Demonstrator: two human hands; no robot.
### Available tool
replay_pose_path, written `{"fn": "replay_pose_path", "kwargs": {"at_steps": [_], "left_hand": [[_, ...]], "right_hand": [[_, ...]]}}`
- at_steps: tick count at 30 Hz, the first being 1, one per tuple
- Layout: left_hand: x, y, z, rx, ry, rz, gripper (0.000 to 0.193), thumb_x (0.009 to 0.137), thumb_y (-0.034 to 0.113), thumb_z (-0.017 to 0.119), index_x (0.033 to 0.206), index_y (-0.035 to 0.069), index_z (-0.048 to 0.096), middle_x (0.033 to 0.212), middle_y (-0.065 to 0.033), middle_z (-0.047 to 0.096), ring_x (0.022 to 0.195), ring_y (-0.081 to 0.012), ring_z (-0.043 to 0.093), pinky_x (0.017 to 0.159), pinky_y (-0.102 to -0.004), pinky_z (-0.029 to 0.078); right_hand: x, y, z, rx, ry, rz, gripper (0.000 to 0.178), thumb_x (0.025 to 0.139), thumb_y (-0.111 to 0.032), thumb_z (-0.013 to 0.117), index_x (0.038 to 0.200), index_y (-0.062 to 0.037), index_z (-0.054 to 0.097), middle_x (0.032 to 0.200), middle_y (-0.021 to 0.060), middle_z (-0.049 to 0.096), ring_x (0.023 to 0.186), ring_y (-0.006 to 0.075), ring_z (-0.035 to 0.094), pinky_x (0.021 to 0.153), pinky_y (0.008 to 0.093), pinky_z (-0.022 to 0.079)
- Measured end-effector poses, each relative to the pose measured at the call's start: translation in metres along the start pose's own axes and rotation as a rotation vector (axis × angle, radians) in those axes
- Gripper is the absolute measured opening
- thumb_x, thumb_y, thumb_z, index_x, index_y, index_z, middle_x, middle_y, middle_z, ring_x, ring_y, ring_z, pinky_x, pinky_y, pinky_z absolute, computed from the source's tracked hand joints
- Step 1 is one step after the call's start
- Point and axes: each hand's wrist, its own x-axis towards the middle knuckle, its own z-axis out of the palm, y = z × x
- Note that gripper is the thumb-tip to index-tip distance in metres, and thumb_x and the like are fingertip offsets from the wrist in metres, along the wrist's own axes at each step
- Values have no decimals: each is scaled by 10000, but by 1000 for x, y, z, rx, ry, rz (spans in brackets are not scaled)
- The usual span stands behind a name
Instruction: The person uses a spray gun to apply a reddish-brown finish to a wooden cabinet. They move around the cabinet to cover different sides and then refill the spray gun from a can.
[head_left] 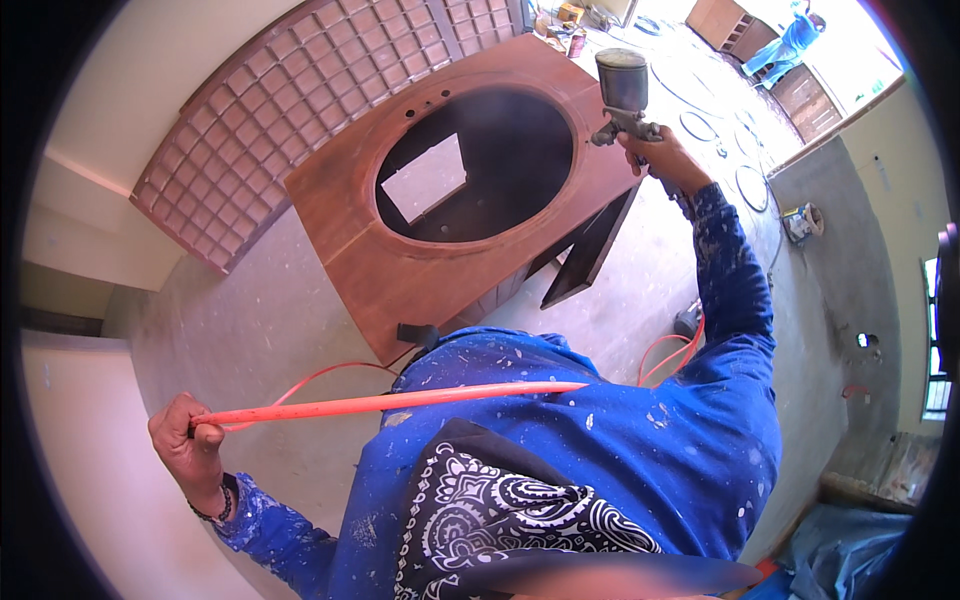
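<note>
My right hand (662, 155) is wrapped round the handle of a spray gun (628, 122), whose grey cup (622, 78) sits on top. The gun is over the right edge of a brown wooden panel (345, 270) with a large oval opening. Through that opening a dark inside shows, with a pale patch of floor. Out at the far left, my left hand (187, 445) is closed on an orange air hose (400, 400), which stretches across my chest in blue paint-spotted clothing. Part of the hose loops behind me near the floor.
A large brown lattice panel (300, 90) leans along the wall behind the oval panel. Coiled hoses (700, 125) and a paint can (800, 224) lie on the floor at the right. At the far upper right stands another person in blue (785, 50). Blue sheeting (845, 550) is at lower right.
</note>
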Motion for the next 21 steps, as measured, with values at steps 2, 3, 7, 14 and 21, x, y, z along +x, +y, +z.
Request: {"fn": "replay_pose_path", "kwargs": {"at_steps": [2, 3, 7, 14, 21], "left_hand": [[-2, 1, 0, -4, -9, 2, 716, 841, 699, 671, 663, 48, 432, 601, 8, 386, 534, -90, 344, 495, -281, 229], [-3, 1, -1, -12, -5, -8, 719, 838, 703, 671, 663, 48, 432, 601, 9, 386, 535, -90, 345, 496, -280, 230], [-9, -1, -7, -20, -9, -29, 731, 826, 719, 670, 662, 48, 433, 599, 11, 388, 534, -88, 345, 493, -280, 231], [-17, -9, -8, 1, -77, -61, 727, 783, 712, 715, 654, 44, 458, 581, 13, 405, 515, -91, 368, 478, -274, 243], [-15, -14, -9, -56, -96, -12, 696, 797, 672, 735, 653, 43, 473, 572, 12, 412, 515, -85, 373, 480, -268, 251]], "right_hand": [[13, 15, -8, 54, 25, 25, 314, 910, -348, 742, 939, -52, 641, 677, -7, 582, 572, 90, 547, 519, 257, 429], [21, 25, -12, 99, 47, 1, 324, 920, -373, 728, 891, -67, 626, 661, -4, 585, 552, 89, 541, 511, 258, 425], [64, 65, -50, 132, 220, -14, 305, 907, -344, 745, 870, -54, 658, 641, -3, 563, 522, 91, 521, 480, 268, 420], [98, 102, -104, -516, 692, 120, 713, 832, -572, 720, 1225, 19, 641, 1061, 204, 723, 999, 313, 704, 909, 424, 529], [38, 58, -55, -286, 355, 85, 575, 842, -501, 762, 1147, -17, 713, 990, 144, 737, 916, 242, 688, 835, 360, 528]]}}
